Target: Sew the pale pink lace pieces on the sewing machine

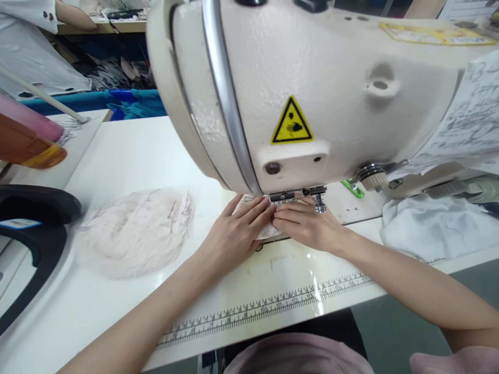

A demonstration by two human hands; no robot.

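A small piece of white lace fabric (pixel 268 232) lies beneath the head of a sewing machine (pixel 323 93). My left hand (pixel 239 226) rests on the fabric's left side, fingers stretched out flat over it. From the right, my right hand (pixel 306 223) has its fingers bent and pressed together on the fabric's edge, close to my left fingertips. The metal presser parts (pixel 286 196) sit right above both hands. The needle and part of the lace are hidden by the fingers and the machine head.
A pale lace pile (pixel 136 231) lies left on the white table. White cloth (pixel 440 228) lies right, near green thread snips (pixel 353 189). A printed ruler (pixel 265 309) runs along the front edge. A black curved object (pixel 58 244) stands at far left. Another person's arm (pixel 76 15) shows upper left.
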